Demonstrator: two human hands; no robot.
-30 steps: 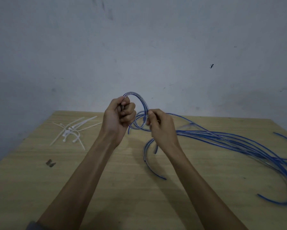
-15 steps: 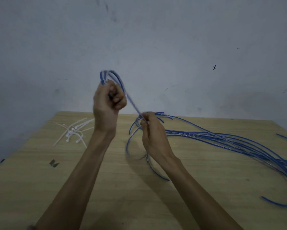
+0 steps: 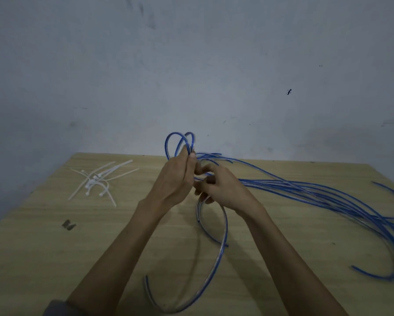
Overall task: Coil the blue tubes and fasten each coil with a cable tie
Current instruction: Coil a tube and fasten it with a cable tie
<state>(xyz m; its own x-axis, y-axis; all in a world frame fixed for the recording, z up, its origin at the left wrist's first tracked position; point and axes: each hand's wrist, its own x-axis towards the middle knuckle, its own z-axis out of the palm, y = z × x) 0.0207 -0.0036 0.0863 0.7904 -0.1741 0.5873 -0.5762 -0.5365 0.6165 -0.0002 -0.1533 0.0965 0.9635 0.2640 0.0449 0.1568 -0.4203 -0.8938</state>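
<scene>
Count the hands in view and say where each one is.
2. The left hand is raised over the table, pinching small loops of blue tube. The right hand is just beside it, fingers closed on the tubes lower down.

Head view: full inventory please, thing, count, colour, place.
blue tubes: loose bundle, count unclear, blue, sprawled over the table's right half
coil: one, blue, small loops above the left hand, one long tail curving toward the near edge
cable ties: small pile, white, far left of the table
small dark object: one, left side, unidentifiable
table: one, light wood
wall: grey, behind
hands: left gripping the coil, right pinching tube beside it
</scene>
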